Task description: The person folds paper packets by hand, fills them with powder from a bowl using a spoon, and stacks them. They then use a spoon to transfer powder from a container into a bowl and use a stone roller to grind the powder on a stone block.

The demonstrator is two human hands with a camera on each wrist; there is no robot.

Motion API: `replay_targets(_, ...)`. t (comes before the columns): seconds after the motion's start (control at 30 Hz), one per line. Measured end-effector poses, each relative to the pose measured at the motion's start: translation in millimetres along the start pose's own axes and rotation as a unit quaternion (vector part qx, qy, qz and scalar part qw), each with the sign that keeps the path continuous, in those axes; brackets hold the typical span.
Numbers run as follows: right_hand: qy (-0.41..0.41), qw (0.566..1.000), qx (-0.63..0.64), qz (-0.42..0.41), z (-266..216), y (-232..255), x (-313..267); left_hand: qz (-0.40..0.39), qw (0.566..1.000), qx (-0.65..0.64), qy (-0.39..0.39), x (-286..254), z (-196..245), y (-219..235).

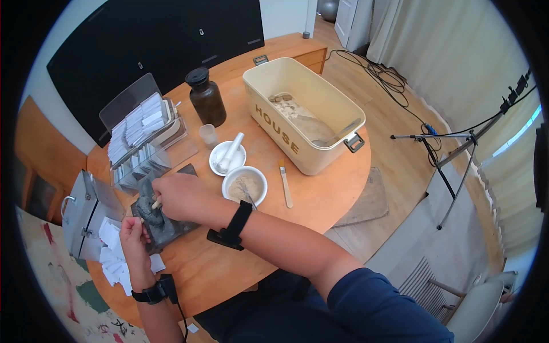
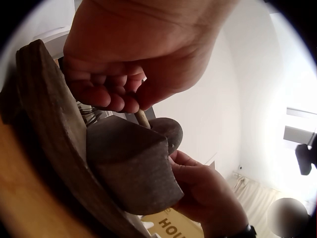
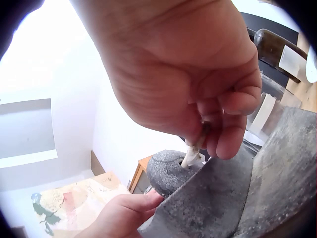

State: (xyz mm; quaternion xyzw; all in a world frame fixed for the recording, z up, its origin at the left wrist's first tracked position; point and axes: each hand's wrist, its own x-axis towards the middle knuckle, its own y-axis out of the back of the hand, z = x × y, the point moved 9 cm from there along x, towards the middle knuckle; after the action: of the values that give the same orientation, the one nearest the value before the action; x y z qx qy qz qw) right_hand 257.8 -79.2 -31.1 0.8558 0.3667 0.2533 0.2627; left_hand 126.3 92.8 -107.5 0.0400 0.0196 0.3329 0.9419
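Note:
A dark grey round stone (image 1: 150,212) (image 2: 171,131) (image 3: 168,171) stands in a heavy grey trough (image 2: 129,158) (image 3: 213,186), with a pale rod (image 2: 143,119) (image 3: 192,155) coming out on either side. My right hand (image 1: 182,197) (image 3: 183,74) pinches one end of this rod, fingers curled. At the rod's other end, my left hand (image 1: 135,235) (image 2: 143,49) holds on with its thumb and curled fingertips. The trough's inside is mostly hidden by the hands and its walls.
Right of the trough are a bowl of powder (image 1: 245,186), a white mortar (image 1: 227,158), a brush (image 1: 285,186) and a large cream bin (image 1: 309,157). A brown jar (image 1: 206,100) and packet box (image 1: 137,126) stand behind. A metal case (image 1: 86,214) and paper slips (image 1: 114,263) lie left.

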Motion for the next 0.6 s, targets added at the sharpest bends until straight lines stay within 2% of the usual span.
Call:
replay_targets(0.07, -0.046, 0.998, 0.033, -0.04, 6.7, -1.8, 2.1, 0.001, 1.0, -0.01, -0.004, 0.6, 1.2, -0.3)
replay_targets(0.17, -0.022, 0.999, 0.02, -0.012, 1.8, -0.1, 2.3, 0.012, 1.0, 0.013, 0.004, -0.7, 1.4, 1.9)
replay_targets(0.37, -0.008, 0.999, -0.029, -0.025, -2.1, -4.2, 4.9, 0.016, 1.0, 0.015, 0.021, -2.9, 3.6, 2.4)
replay_targets(0.6, 0.016, 0.997, -0.072, -0.033, -5.6, -15.3, 9.2, -0.005, 0.997, -0.051, 0.062, -0.5, -2.6, 0.3)
